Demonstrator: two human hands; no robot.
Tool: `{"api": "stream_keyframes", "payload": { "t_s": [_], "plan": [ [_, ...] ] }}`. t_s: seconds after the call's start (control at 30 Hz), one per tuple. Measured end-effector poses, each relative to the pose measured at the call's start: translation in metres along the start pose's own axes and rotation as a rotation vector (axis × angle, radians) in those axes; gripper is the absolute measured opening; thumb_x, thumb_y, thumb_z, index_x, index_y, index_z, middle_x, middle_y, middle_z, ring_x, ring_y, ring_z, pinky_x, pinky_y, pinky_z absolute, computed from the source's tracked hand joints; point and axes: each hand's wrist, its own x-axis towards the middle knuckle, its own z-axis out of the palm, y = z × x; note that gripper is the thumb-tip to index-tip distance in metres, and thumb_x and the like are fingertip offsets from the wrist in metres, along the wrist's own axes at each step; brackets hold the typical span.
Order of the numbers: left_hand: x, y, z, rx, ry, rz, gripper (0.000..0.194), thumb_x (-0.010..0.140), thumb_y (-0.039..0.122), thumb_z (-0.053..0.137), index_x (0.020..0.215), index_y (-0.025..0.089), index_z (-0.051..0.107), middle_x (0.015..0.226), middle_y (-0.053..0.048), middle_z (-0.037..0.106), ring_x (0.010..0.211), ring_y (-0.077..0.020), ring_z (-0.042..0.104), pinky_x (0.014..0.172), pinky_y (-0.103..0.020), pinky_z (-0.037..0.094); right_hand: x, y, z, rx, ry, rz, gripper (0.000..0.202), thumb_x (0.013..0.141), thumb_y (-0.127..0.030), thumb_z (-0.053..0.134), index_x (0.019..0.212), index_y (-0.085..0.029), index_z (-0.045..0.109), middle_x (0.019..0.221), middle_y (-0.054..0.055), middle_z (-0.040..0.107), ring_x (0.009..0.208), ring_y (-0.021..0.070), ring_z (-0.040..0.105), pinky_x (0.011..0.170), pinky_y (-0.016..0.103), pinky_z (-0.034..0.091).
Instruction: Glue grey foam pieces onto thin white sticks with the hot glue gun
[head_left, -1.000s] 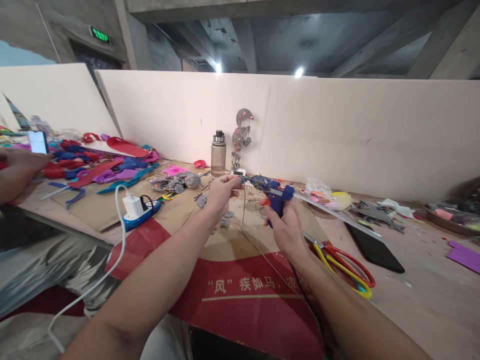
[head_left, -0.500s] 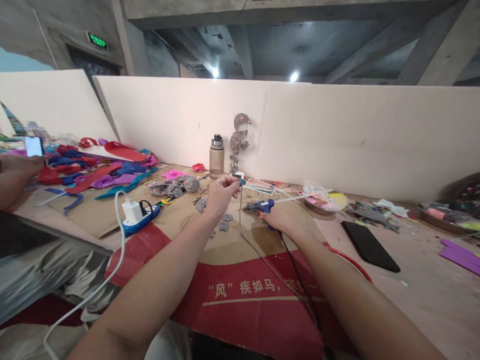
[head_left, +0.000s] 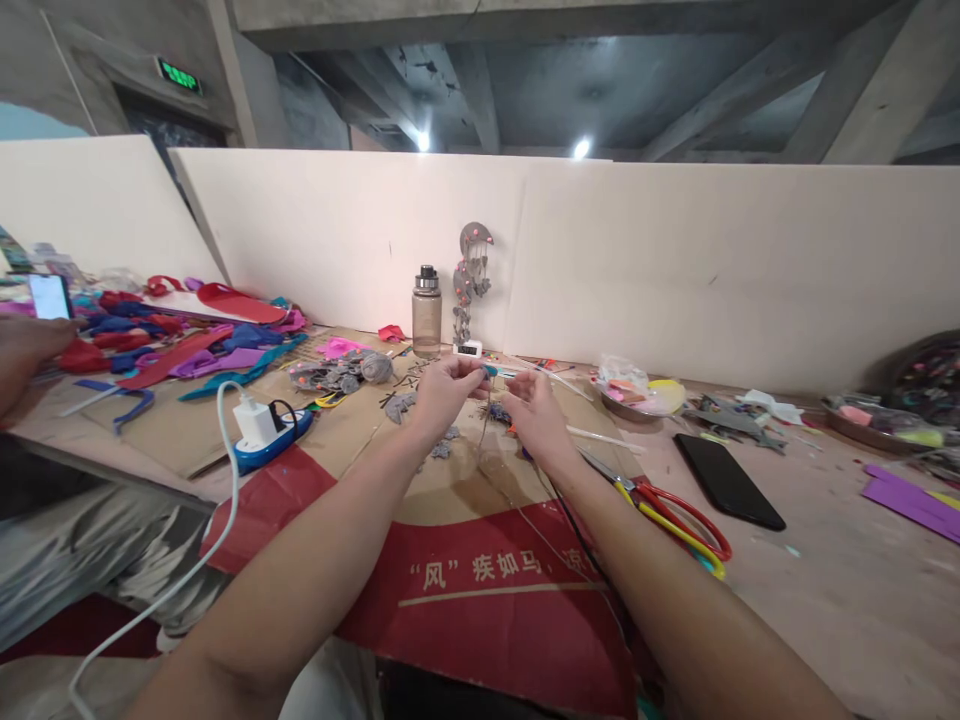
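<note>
My left hand [head_left: 448, 400] is closed in a pinch on a small teal piece [head_left: 490, 371] above the middle of the table. A thin grey cord [head_left: 486, 430] hangs from that piece and runs down across the board. My right hand [head_left: 538, 415] is raised just right of it, fingers bent and slightly apart, close to the cord. Behind and below the right hand lies a glue gun [head_left: 498, 411], partly hidden, its white glue stick [head_left: 604, 438] poking out to the right. Grey felt shapes [head_left: 444, 443] lie beneath my left hand.
Scissors [head_left: 679, 515] and a black phone [head_left: 729, 480] lie to the right. At the back stand a bottle [head_left: 427, 315] and a grey hanging ornament [head_left: 474, 275]. A blue power strip [head_left: 274, 445] with a white cable is at left, near another person's hand [head_left: 34, 345].
My right hand has let go of the glue gun and moved up and left towards the teal piece. The scissors by my right forearm now show more fully. The left hand keeps its pinch.
</note>
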Motion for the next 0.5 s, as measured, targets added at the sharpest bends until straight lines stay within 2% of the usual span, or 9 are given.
{"api": "stream_keyframes", "payload": {
  "t_s": [0.1, 0.17, 0.27, 0.37, 0.5],
  "plan": [
    [-0.003, 0.003, 0.001, 0.169, 0.031, 0.058, 0.014, 0.073, 0.026, 0.066, 0.080, 0.014, 0.068, 0.066, -0.002, 0.067, 0.055, -0.0110, 0.060, 0.052, -0.022, 0.046, -0.005, -0.009, 0.015, 0.341, -0.048, 0.120, 0.044, 0.069, -0.034, 0.063, 0.102, -0.025, 0.035, 0.104, 0.003, 0.059, 0.087, 0.0155, 0.064, 0.078, 0.033, 0.051],
    [-0.005, 0.005, 0.001, 0.228, 0.060, 0.092, 0.011, 0.072, 0.024, 0.066, 0.077, 0.015, 0.069, 0.064, -0.001, 0.066, 0.054, -0.0101, 0.058, 0.050, -0.020, 0.044, -0.008, -0.014, 0.020, 0.401, -0.050, 0.157, 0.047, 0.069, -0.035, 0.065, 0.102, -0.025, 0.033, 0.090, -0.002, 0.059, 0.072, 0.0130, 0.061, 0.068, 0.030, 0.051],
    [-0.007, 0.008, 0.003, 0.236, 0.053, 0.092, 0.011, 0.072, 0.024, 0.065, 0.076, 0.015, 0.069, 0.064, -0.002, 0.066, 0.052, -0.0098, 0.057, 0.048, -0.020, 0.043, -0.012, -0.019, 0.018, 0.272, 0.024, 0.077, 0.040, 0.072, -0.037, 0.063, 0.100, -0.024, 0.038, 0.073, -0.007, 0.052, 0.062, 0.0108, 0.052, 0.058, 0.025, 0.044],
    [-0.008, 0.009, 0.005, 0.151, 0.006, 0.043, 0.013, 0.072, 0.026, 0.066, 0.075, 0.014, 0.068, 0.067, -0.003, 0.067, 0.053, -0.0106, 0.059, 0.050, -0.022, 0.048, -0.015, -0.023, 0.013, 0.138, 0.071, -0.020, 0.019, 0.078, -0.036, 0.056, 0.088, -0.021, 0.049, 0.070, -0.005, 0.051, 0.063, 0.0109, 0.047, 0.058, 0.024, 0.039],
    [-0.009, 0.011, 0.008, -0.011, -0.030, -0.030, 0.014, 0.069, 0.025, 0.070, 0.073, 0.012, 0.067, 0.071, -0.005, 0.067, 0.062, -0.0138, 0.065, 0.056, -0.025, 0.054, -0.015, -0.024, 0.009, 0.089, 0.107, -0.023, 0.016, 0.079, -0.035, 0.055, 0.079, -0.019, 0.056, 0.068, -0.004, 0.053, 0.063, 0.0115, 0.046, 0.058, 0.024, 0.037]
  ]
}}
